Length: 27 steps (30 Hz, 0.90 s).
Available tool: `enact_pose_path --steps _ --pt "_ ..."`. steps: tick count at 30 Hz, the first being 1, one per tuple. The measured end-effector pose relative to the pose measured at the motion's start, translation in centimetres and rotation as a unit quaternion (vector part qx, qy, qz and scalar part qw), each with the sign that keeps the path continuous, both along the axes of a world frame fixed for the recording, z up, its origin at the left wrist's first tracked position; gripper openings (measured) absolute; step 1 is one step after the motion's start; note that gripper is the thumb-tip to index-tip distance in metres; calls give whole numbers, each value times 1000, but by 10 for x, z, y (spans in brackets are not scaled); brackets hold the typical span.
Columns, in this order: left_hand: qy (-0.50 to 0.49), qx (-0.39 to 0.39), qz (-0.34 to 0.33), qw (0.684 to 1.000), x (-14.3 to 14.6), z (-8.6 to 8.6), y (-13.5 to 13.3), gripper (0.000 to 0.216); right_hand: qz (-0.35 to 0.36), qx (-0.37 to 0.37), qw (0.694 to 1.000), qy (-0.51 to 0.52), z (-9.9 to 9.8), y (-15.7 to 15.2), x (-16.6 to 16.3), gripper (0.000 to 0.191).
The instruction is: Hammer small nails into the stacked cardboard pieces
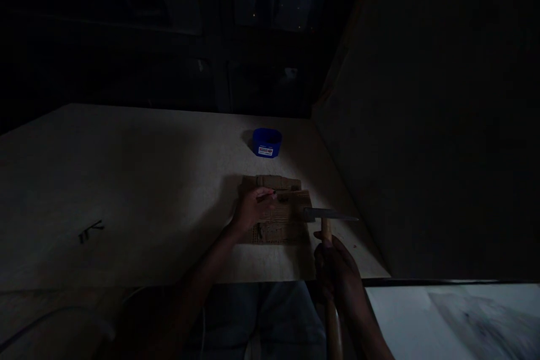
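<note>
My right hand (337, 270) is wrapped round the wooden handle of a hammer (329, 214). The metal head is raised to the right of a piece of corrugated cardboard (280, 233), its tapered end pointing right. My left hand (252, 208) rests over the cardboard with thumb and fingertips pinched together. Whatever lies between those fingertips is too small and dark to name. Several dark marks or bits show on the cardboard, near the fingertips and along its lower left part.
Beyond the cardboard stands a blue plastic tub (267, 143) with a white label. Several thin dark pieces, like nails, lie in a small group (90, 230) on the left of the pale table (169, 180). A dark panel (422, 152) rises along the right edge. Light is very dim.
</note>
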<state>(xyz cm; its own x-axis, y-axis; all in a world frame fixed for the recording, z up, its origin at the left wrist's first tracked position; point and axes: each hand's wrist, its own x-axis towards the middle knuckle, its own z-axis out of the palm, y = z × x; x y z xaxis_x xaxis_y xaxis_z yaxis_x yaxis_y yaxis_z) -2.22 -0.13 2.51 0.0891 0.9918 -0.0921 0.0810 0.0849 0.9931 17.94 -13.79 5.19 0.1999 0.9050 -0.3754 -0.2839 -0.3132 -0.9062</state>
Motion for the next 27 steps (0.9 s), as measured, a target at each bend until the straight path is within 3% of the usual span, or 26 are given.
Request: enact_pose_path --steps 5,11,20,27 --pt "61 103 21 993 1 -10 8 24 -12 39 999 30 2 31 -20 44" --pt "86 70 1 994 2 -21 14 23 -3 51 998 41 -13 57 -34 35" --pt "137 115 -33 983 1 -30 14 18 -28 44 998 19 -35 61 -34 35" --pt "177 214 -48 959 0 -34 15 19 -19 40 999 15 -38 61 -35 36"
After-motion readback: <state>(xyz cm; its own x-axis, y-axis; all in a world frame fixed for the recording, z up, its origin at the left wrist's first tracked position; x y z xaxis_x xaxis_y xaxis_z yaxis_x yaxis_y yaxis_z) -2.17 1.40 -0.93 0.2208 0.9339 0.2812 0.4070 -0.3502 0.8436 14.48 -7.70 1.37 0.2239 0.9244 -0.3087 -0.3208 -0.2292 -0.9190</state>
